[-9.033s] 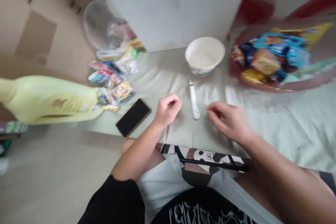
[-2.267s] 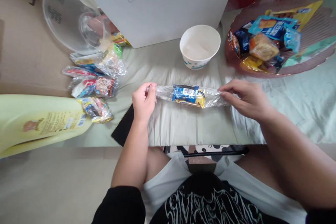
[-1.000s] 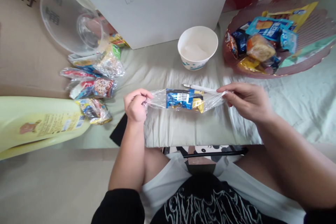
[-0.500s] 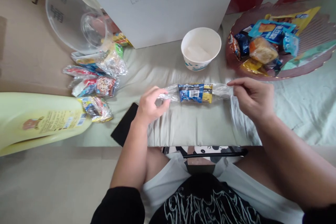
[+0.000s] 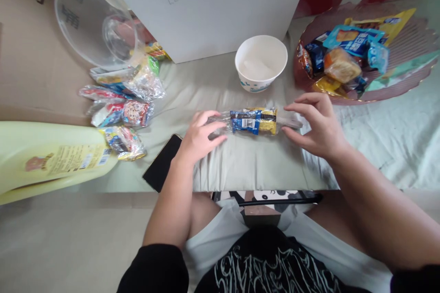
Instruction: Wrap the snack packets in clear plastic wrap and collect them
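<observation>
A blue and yellow snack packet lies on the pale green cloth, wrapped in clear plastic film that trails out in twisted ends on both sides. My left hand is at the film's left end with its fingers apart. At the right end, my right hand has thumb and fingers spread around the film without pinching it. Just beyond the packet stands a white paper bowl with something whitish in it. A black phone lies beside my left wrist.
To the right, a pinkish ribbed bowl holds several packaged snacks. Several film-wrapped snack bundles lie at the left, near a clear plastic tub and a yellow bottle. A white box stands at the back.
Both hands have loosened from their pinch on the film ends, and the fingers have spread. My right hand has shifted slightly inward; the packet stays on the cloth.
</observation>
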`<state>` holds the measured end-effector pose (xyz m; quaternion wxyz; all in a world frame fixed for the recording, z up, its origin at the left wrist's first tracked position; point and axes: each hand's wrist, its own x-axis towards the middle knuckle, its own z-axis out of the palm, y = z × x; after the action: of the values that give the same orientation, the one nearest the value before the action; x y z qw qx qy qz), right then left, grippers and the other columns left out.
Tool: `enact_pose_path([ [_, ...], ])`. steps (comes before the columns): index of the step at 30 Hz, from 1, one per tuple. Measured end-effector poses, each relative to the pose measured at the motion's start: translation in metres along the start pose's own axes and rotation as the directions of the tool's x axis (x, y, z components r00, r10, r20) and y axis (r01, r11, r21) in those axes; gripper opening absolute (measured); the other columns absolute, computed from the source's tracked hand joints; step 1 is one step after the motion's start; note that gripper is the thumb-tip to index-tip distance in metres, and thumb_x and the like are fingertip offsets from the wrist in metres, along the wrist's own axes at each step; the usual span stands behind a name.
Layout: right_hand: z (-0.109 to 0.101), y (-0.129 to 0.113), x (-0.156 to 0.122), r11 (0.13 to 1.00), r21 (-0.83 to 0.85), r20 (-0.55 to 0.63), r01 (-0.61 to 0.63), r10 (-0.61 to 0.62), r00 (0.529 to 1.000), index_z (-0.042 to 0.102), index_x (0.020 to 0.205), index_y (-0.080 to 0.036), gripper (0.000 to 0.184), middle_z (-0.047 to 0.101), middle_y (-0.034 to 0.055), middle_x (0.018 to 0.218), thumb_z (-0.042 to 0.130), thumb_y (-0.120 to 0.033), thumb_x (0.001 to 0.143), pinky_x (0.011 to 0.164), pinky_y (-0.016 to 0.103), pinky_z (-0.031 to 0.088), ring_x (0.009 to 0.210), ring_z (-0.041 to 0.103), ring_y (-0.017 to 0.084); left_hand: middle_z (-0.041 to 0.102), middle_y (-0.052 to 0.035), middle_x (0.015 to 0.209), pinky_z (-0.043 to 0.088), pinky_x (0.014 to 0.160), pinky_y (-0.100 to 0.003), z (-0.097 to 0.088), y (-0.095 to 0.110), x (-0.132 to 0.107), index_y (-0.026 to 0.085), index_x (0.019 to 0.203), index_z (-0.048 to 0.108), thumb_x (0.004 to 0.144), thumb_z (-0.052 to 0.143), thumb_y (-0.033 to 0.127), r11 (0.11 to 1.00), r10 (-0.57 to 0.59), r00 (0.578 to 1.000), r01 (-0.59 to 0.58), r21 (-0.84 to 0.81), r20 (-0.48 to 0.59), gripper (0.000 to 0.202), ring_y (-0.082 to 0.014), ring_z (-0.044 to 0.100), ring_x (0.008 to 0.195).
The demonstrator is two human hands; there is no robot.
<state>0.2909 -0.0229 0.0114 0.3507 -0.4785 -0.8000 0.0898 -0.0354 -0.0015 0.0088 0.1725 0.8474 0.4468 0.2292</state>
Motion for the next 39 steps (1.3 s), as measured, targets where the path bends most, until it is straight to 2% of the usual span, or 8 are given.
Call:
enact_pose_path([
  [8,0.002,0.004,-0.002,0.999,0.038,-0.062,0.033,-0.030,0.998,0.062,0.122,-0.032,0.050,0.056,0.0098,0.120,0.056,-0.008,0.079,0.081,0.046,0.059,0.103,0.063,0.027,0.073,-0.0056,0.095,0.055,0.089,-0.035,-0.003,0.003,0.004,0.019,0.086,0.070,0.093,0.060,0.018,0.998,0.007,0.985,-0.018,-0.066,-0.172,0.012,-0.0194,0.068,0.095],
  [14,0.000,0.001,0.000,0.995,0.095,0.070,0.033,-0.039,0.997,0.071,0.092,-0.027,0.014,0.070,0.0045,0.088,0.061,-0.018,0.087,0.067,0.034,0.057,0.074,0.067,0.019,0.070,-0.0026,0.082,0.053,0.090,-0.037,-0.006,0.007,0.004,0.021,0.078,0.059,0.090,0.054,0.017,0.992,-0.051,0.970,0.022,-0.126,-0.238,0.013,-0.0210,0.067,0.095],
  [19,-0.004,-0.003,0.002,0.992,0.124,0.029,-0.015,0.011,1.000,0.070,0.082,-0.024,0.014,0.072,0.0020,0.068,0.060,-0.023,0.091,0.055,0.029,0.049,0.057,0.065,0.016,0.065,-0.0021,0.076,0.049,0.079,-0.034,-0.008,0.005,0.003,0.022,0.076,0.055,0.088,0.052,0.018,0.988,-0.129,0.966,0.106,-0.114,-0.224,0.013,-0.0192,0.061,0.080],
  [23,-0.005,-0.005,0.001,0.978,0.095,0.002,-0.188,0.189,0.982,0.069,0.077,-0.023,0.018,0.069,0.0013,0.063,0.058,-0.025,0.091,0.051,0.028,0.045,0.050,0.059,0.014,0.063,-0.0017,0.075,0.046,0.075,-0.033,-0.010,0.006,0.003,0.021,0.076,0.055,0.090,0.050,0.019,0.985,-0.173,0.960,0.162,-0.064,-0.222,0.014,-0.0183,0.058,0.075],
  [26,-0.005,-0.003,0.002,0.961,0.091,0.037,-0.262,0.259,0.965,0.069,0.082,-0.024,0.015,0.066,0.0005,0.064,0.056,-0.021,0.088,0.053,0.028,0.046,0.054,0.059,0.014,0.065,-0.0027,0.080,0.047,0.078,-0.035,-0.009,0.006,0.003,0.021,0.083,0.057,0.091,0.053,0.024,0.984,-0.176,0.978,0.175,-0.015,-0.112,0.010,-0.0197,0.059,0.079],
  [31,-0.006,0.004,0.002,0.985,0.155,0.131,-0.076,0.056,0.990,0.066,0.108,-0.024,0.041,0.069,0.0061,0.091,0.052,-0.011,0.071,0.069,0.036,0.055,0.080,0.066,0.023,0.071,-0.0074,0.106,0.047,0.095,-0.045,-0.006,0.005,0.002,0.021,0.107,0.064,0.080,0.071,0.029,0.986,-0.155,0.976,0.143,0.087,0.155,0.029,-0.0288,0.061,0.105],
  [35,-0.007,0.005,-0.001,0.976,0.219,0.236,0.018,-0.071,0.969,0.061,0.114,-0.024,0.046,0.071,0.0070,0.101,0.049,-0.010,0.072,0.076,0.039,0.056,0.091,0.069,0.025,0.072,-0.0068,0.108,0.048,0.097,-0.043,-0.007,0.004,0.001,0.021,0.108,0.066,0.078,0.061,0.011,0.985,-0.167,0.974,0.158,0.070,0.154,0.031,-0.0273,0.062,0.107],
  [39,-0.006,0.001,0.000,0.982,0.186,0.302,0.033,-0.089,0.949,0.061,0.109,-0.024,0.027,0.073,0.0055,0.093,0.055,-0.018,0.084,0.075,0.038,0.055,0.082,0.070,0.024,0.074,-0.0047,0.099,0.051,0.090,-0.037,-0.010,0.005,0.001,0.020,0.100,0.068,0.080,0.050,0.005,0.986,-0.163,0.984,0.164,-0.005,0.076,0.030,-0.0224,0.066,0.097],
])
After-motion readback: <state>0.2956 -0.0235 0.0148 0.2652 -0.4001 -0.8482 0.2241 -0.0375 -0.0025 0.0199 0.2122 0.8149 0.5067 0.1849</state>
